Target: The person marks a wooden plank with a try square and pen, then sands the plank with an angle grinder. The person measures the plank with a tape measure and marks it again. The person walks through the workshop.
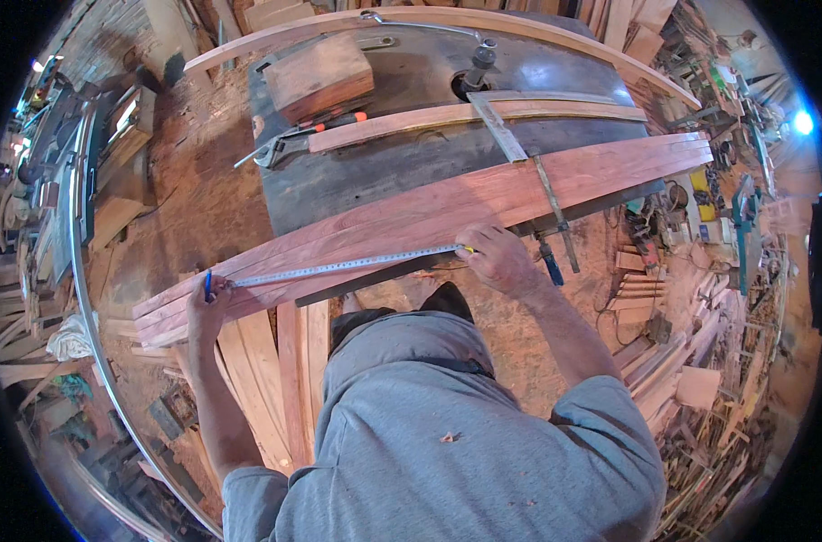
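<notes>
A pale tape measure (338, 268) is stretched along several reddish boards (384, 217) laid side by side on a dark metal table. My left hand (206, 307) is closed at the left end of the tape, with a blue pen (208, 285) upright in its fingers. At the tape's other end my right hand (499, 259) is closed on it near the boards' front edge; a bit of yellow shows at the fingertips, and the rest is hidden in the hand. Right of that hand, a metal bar clamp (554, 212) crosses the boards.
On the dark table (311, 194) lie a wood block (319, 77), a narrow curved strip (411, 122), a square (497, 128) and a wrench (420, 27). A long curved board (537, 34) spans the back. Planks (257, 379) lean below the boards; offcuts crowd the right.
</notes>
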The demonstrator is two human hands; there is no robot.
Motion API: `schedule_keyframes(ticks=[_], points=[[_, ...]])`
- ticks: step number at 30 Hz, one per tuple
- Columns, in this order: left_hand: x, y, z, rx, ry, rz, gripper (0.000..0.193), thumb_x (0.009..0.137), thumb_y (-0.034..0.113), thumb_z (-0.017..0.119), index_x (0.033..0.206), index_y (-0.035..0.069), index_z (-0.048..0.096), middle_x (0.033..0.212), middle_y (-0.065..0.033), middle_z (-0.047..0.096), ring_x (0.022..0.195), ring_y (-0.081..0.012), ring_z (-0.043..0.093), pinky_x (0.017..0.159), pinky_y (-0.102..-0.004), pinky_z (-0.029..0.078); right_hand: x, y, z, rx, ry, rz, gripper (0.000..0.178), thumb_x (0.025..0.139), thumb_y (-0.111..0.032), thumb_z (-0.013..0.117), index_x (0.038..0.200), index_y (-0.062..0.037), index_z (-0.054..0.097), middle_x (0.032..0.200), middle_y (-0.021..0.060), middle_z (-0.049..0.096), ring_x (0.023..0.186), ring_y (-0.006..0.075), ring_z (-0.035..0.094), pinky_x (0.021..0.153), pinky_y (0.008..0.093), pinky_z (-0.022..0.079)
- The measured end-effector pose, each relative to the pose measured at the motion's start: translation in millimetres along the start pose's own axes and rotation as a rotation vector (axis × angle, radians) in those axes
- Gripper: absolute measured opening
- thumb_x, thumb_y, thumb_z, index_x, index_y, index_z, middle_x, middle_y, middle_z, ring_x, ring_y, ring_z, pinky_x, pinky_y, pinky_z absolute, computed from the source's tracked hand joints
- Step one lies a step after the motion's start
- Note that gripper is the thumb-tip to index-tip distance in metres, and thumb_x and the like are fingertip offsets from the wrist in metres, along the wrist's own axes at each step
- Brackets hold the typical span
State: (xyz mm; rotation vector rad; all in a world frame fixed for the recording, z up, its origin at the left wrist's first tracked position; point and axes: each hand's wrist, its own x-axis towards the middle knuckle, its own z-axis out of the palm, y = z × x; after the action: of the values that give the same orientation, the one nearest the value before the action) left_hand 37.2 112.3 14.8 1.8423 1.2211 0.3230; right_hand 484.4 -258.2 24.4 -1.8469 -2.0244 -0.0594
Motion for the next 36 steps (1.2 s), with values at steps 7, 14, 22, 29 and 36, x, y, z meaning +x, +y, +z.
schedule_keyframes(ticks=[7,14,22,29,36], points=[[-7.0,-7.1,3.1,-0.089,-0.019,-0.012,0.012,0.097,0.002,0.068,0.108,0.003,0.07,0.089,0.0021,0.064,0.082,-0.0073,0.064,0.077,-0.0239,0.055,4.5,1.6,-6.0,-0.014,0.035,0.022,0.01,0.085,-0.01,0.075,0.088,-0.0037,0.068,0.105,0.0068,0.066,0.101,0.0268,0.065,0.087,0.0419,0.055],[-9.9,-34.8,3.1,-0.232,0.008,-0.093,0.015,0.098,0.011,0.07,0.111,0.003,0.071,0.093,-0.0015,0.066,0.081,-0.0092,0.062,0.072,-0.0255,0.053,16.9,4.6,-5.4,0.061,0.037,0.047,0.011,0.082,-0.009,0.078,0.085,-0.0047,0.067,0.097,0.0059,0.067,0.093,0.0269,0.067,0.084,0.0418,0.054],[-10.9,-11.8,7.0,-0.223,0.038,-0.058,0.013,0.097,0.005,0.069,0.11,0.003,0.072,0.09,-0.0014,0.07,0.08,-0.0087,0.066,0.073,-0.0248,0.055,21.4,6.5,-8.5,0.156,-0.009,0.144,0.013,0.081,-0.007,0.078,0.086,-0.0044,0.066,0.093,0.0052,0.067,0.088,0.0283,0.067,0.077,0.0411,0.054],[-14.0,-4.0,6.5,-0.157,0.053,-0.114,0.014,0.1,0.007,0.067,0.112,0.003,0.072,0.092,-0.0027,0.07,0.082,-0.0103,0.067,0.073,-0.0248,0.055,22.6,7.7,-7.7,0.195,-0.009,0.162,0.016,0.082,-0.01,0.079,0.091,-0.0061,0.066,0.092,0.0056,0.066,0.088,0.0291,0.067,0.077,0.0421,0.054],[-8.7,-23.4,4.7,-0.201,0.022,-0.052,0.016,0.101,0.007,0.065,0.115,0.001,0.069,0.096,-0.0051,0.069,0.084,-0.0131,0.07,0.074,-0.0266,0.059,20.6,7.0,-7.1,0.149,-0.003,0.177,0.017,0.082,-0.011,0.079,0.092,-0.0073,0.066,0.091,0.0048,0.066,0.087,0.0292,0.067,0.076,0.0427,0.053]])
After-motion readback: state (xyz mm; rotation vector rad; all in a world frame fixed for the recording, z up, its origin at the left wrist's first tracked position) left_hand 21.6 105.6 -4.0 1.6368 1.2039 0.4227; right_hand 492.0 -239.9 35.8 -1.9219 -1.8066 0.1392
